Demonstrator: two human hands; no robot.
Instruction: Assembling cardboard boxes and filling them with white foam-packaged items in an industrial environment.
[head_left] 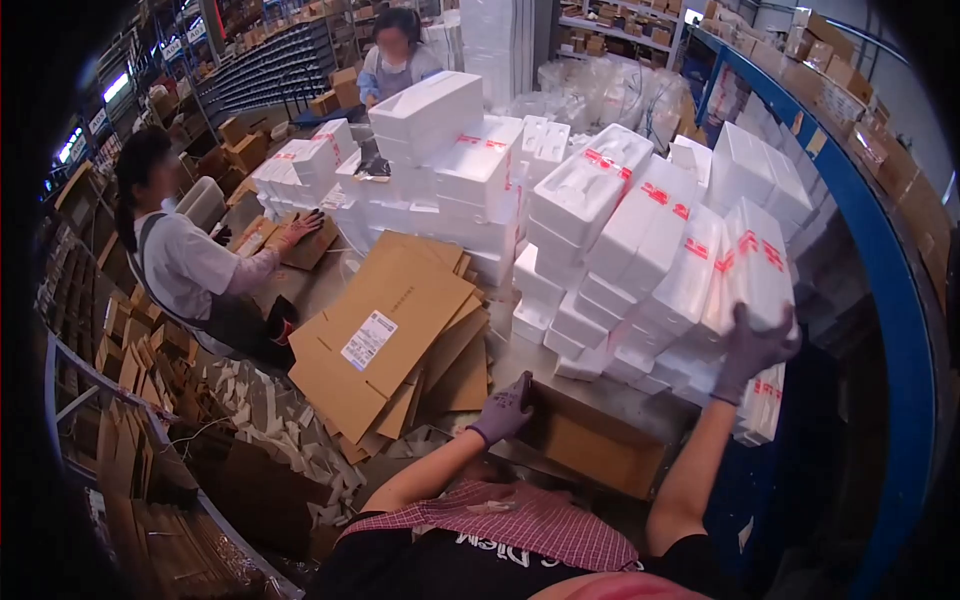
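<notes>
My left hand [503, 410], in a grey-purple glove, grips the left end of an open cardboard box [600, 445] in front of me. That box looks bare inside. Higher and to the right, my gloved right hand [752, 352] is closed around the near end of a white foam box [755, 265] with red tape, at the right edge of the stack. Beside it lie more taped foam boxes [645, 225], tilted and piled on each other. My right palm is hidden from view.
Flat cardboard sheets [400, 290] are piled left of my left hand. A blue metal frame [870, 230] curves along the right. One co-worker [185, 260] handles a carton at the left; another person [400, 60] stands behind the foam stacks. Scraps [270, 410] litter the lower left.
</notes>
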